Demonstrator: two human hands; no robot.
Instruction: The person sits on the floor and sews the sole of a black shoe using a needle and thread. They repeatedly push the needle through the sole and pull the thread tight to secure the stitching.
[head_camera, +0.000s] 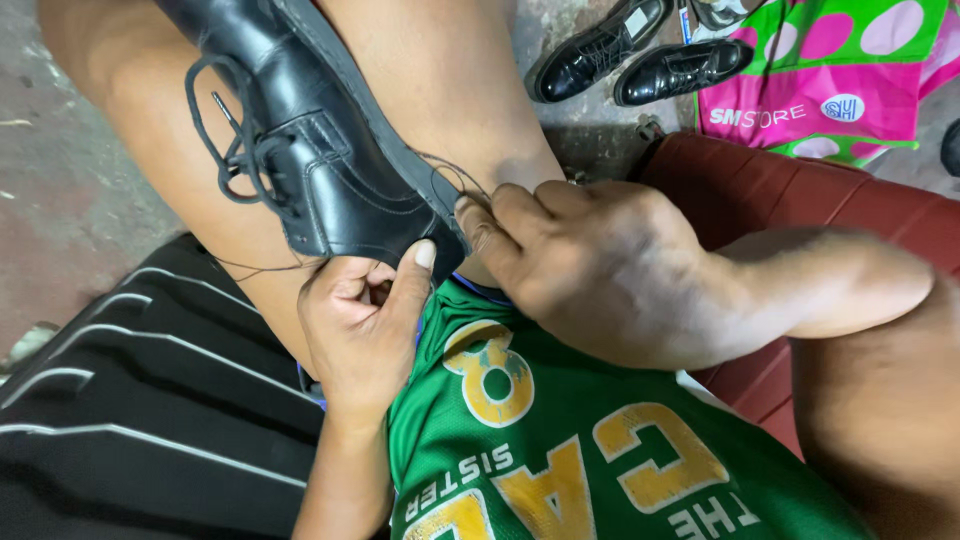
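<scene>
Worn grey concrete floor (60, 150); dark red cushioned seat (790, 195); pair of black shoes (640, 55) beside a pink-green bag (840, 70).

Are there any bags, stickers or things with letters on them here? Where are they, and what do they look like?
Shiny pink and green carrier bag with big pale dots: top right, on the floor; white lettering and a round blue badge.
Small white rectangular label: inside one of the two black leather shoes, top middle.
Green sports jersey: bottom middle, worn yellow number and letters edged white.
Nearby, the left hand and right hand grip a black laced leather shoe.
</scene>
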